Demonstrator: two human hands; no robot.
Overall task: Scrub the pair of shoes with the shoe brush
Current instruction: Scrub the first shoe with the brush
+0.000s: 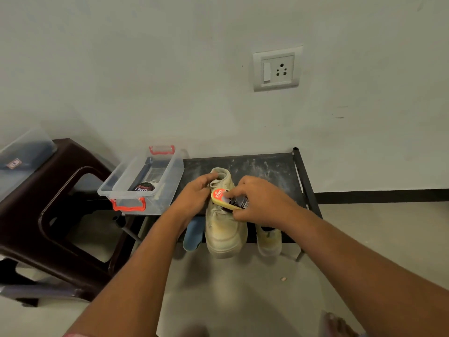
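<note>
Right grip (260,203) clamps the shoe brush (224,198) crosswise on the shoe (226,232). Left grip (194,193) holds its collar, toe nearest

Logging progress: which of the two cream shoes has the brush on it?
The middle shoe, on the rack top: the left hand holds it, the right hand grips the brush on it. The other shoe sits lower right.

"KIWI" on brush (229,200); "Cherry" on tin (144,187)
</note>
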